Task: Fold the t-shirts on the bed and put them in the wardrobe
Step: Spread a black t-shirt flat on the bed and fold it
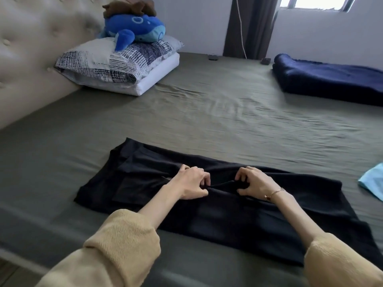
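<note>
Upper left of the frame: two stacked pillows [116,65] against the headboard, a blue soft toy [134,27] on top. Not part of the work.

Lower centre: a black t-shirt [207,214] lies spread across the bed [207,112], already narrowed into a long band running from left of centre to the lower right edge. The left hand [191,184] and right hand [256,181] sit close together at mid-band; the fingers [205,179] of each are curled and pinching a raised ridge of cloth between them.

Judgement: the fold is under way, at the crosswise stage. The next move calls for lifting the pinched line and laying one half squarely over the other, edges matched.

Right edge: a light blue garment [373,181], only partly in frame, probably awaits folding. Upper right: a dark blue blanket [331,77]. No wardrobe visible.
</note>
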The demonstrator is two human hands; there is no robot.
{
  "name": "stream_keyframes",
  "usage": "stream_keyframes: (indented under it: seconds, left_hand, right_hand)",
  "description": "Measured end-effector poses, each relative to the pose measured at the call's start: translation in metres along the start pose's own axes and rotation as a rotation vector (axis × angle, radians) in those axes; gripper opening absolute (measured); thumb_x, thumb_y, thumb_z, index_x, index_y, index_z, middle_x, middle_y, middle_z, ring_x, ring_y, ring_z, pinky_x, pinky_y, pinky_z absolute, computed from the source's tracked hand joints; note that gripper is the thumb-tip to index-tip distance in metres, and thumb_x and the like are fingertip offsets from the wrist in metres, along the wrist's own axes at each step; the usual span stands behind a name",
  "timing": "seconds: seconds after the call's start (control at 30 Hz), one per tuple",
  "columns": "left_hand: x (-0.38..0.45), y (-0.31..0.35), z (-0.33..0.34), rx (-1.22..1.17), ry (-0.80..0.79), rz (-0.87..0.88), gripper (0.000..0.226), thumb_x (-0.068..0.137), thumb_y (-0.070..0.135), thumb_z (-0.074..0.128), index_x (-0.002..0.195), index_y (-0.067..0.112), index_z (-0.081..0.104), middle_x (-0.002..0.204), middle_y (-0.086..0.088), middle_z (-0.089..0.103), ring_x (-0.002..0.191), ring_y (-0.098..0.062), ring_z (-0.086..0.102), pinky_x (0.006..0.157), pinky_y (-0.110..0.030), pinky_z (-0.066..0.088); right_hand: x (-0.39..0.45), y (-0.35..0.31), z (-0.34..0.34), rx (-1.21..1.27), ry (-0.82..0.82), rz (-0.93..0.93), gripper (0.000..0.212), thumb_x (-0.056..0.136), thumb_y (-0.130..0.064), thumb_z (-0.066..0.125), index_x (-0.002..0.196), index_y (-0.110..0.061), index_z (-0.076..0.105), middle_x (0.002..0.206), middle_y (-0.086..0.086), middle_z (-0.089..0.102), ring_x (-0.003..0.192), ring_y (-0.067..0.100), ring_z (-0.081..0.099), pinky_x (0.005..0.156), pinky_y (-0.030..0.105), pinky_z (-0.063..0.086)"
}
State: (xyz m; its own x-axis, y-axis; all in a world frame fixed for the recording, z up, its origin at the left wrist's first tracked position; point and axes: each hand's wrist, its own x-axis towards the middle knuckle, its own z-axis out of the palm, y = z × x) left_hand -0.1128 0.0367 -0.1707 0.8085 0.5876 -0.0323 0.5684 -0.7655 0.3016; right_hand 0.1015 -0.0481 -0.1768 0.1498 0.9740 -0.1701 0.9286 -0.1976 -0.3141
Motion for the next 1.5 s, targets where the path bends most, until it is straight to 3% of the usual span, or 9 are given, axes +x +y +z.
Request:
stream_keyframes:
  seconds: [0.17,0.37,0.6,0.7,0.77,0.97,1.13,1.33,1.5]
  left_hand:
    - [0.011,0.021,0.008,0.082,-0.006,-0.049,0.027,0.093,0.037,0.05,0.11,0.016,0.054,0.108,-0.001,0.059,0.108,-0.018,0.05,0.092,-0.033,0.035]
    - [0.018,0.039,0.015,0.106,0.031,-0.027,0.019,0.088,0.019,0.049,0.104,0.012,0.055,0.107,-0.003,0.059,0.105,-0.021,0.052,0.085,-0.03,0.037]
    - [0.029,0.061,0.025,0.083,0.037,0.023,0.02,0.084,0.018,0.05,0.103,0.012,0.052,0.104,-0.003,0.055,0.103,-0.02,0.049,0.084,-0.03,0.039]
    - [0.037,0.075,0.03,0.082,-0.008,0.042,0.019,0.084,0.016,0.049,0.101,0.011,0.053,0.104,-0.004,0.059,0.101,-0.022,0.053,0.079,-0.028,0.037]
    - [0.042,0.084,0.031,0.09,-0.033,0.052,0.018,0.081,0.014,0.051,0.099,0.01,0.054,0.104,-0.004,0.06,0.098,-0.023,0.054,0.075,-0.026,0.035]
    - [0.052,0.108,0.041,0.083,-0.027,0.076,0.018,0.078,0.011,0.052,0.096,0.011,0.054,0.103,-0.003,0.059,0.099,-0.022,0.053,0.077,-0.027,0.036]
    - [0.061,0.124,0.045,0.04,-0.123,0.088,0.013,0.075,0.006,0.051,0.082,0.016,0.047,0.093,-0.003,0.057,0.085,-0.023,0.052,0.067,-0.026,0.033]
    - [0.067,0.122,0.041,-0.11,-0.235,-0.006,0.016,0.071,0.009,0.049,0.065,0.022,0.043,0.068,0.005,0.047,0.07,-0.022,0.045,0.052,-0.026,0.031]
    - [0.069,0.098,0.042,-0.095,0.218,-0.105,0.012,0.082,0.011,0.046,0.09,0.015,0.052,0.093,-0.001,0.056,0.093,-0.023,0.053,0.074,-0.03,0.038]
  right_hand:
    - [-0.014,0.003,0.007,-0.17,0.102,0.006,0.026,0.082,-0.02,0.057,0.107,-0.02,0.051,0.108,-0.004,0.051,0.105,0.018,0.052,0.068,0.027,0.035]
    - [-0.034,0.027,0.0,-0.26,0.189,0.083,0.033,0.076,0.004,0.048,0.089,-0.024,0.039,0.106,-0.002,0.05,0.106,0.019,0.051,0.065,0.025,0.033]
    - [-0.061,0.071,0.003,-0.415,0.256,0.294,0.027,0.086,-0.013,0.049,0.112,-0.018,0.049,0.114,-0.002,0.051,0.115,0.017,0.048,0.076,0.029,0.042]
    - [-0.069,0.082,0.0,-0.351,0.394,0.196,0.026,0.069,0.009,0.059,0.082,-0.014,0.058,0.087,0.004,0.057,0.089,0.025,0.059,0.048,0.022,0.028]
    - [-0.075,0.091,-0.004,-0.349,0.461,0.198,0.047,0.043,0.022,0.066,0.058,-0.017,0.045,0.062,0.006,0.052,0.06,0.029,0.058,0.045,0.016,0.012]
    - [-0.09,0.108,0.0,-0.409,0.41,0.365,0.029,0.059,0.009,0.065,0.08,-0.011,0.059,0.083,0.007,0.058,0.085,0.029,0.06,0.062,0.033,0.037]
    - [-0.104,0.131,-0.004,-0.428,0.519,0.346,0.045,0.03,0.022,0.071,0.055,-0.01,0.052,0.053,0.008,0.051,0.049,0.028,0.057,0.042,0.029,0.037]
    - [-0.116,0.147,-0.011,-0.474,0.265,0.562,0.029,0.082,-0.001,0.05,0.094,-0.025,0.061,0.104,-0.002,0.058,0.109,0.02,0.05,0.084,0.034,0.032]
    - [-0.094,0.132,-0.021,-0.201,0.467,0.503,0.022,0.083,-0.003,0.048,0.09,-0.02,0.061,0.105,0.004,0.055,0.109,0.022,0.048,0.085,0.035,0.036]
